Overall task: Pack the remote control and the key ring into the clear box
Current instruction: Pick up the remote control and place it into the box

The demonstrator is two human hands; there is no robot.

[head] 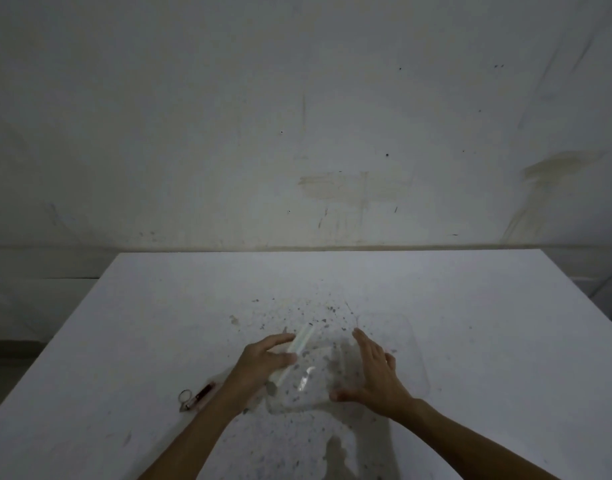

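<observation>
**Hand and Item Positions at the Clear Box**

The left hand point(268, 355) grips the white remote control point(292, 355), fingers curled around its body, holding it over the clear box point(308, 386). The right hand point(372, 372) lies spread, fingers extended, against the right side of the clear box and grasps nothing. The box stands on the white desk point(470, 306). The key ring point(195, 396) lies on the desk, left of the left forearm, outside the box.
</observation>
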